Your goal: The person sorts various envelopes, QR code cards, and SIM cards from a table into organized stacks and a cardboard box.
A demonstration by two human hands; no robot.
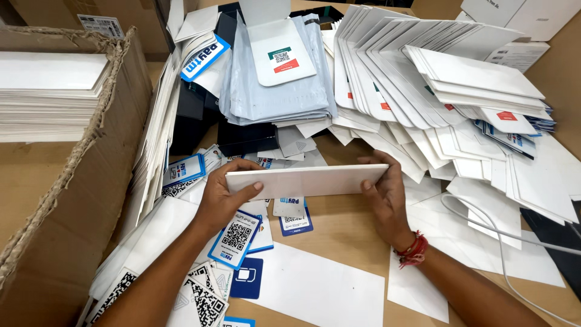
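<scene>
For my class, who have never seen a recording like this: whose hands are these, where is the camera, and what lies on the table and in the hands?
There is no machine here. One camera sits on a person's head and looks down at their own two bare hands. The left hand and the right hand grip the two ends of a flat white stack of envelopes, held level above a wooden table. Behind it lie fanned white envelopes and a pile of grey mailing bags. Blue-edged cards with square codes lie near the left wrist. A torn cardboard box on the left holds more white sheets. A red thread band circles the right wrist.
</scene>
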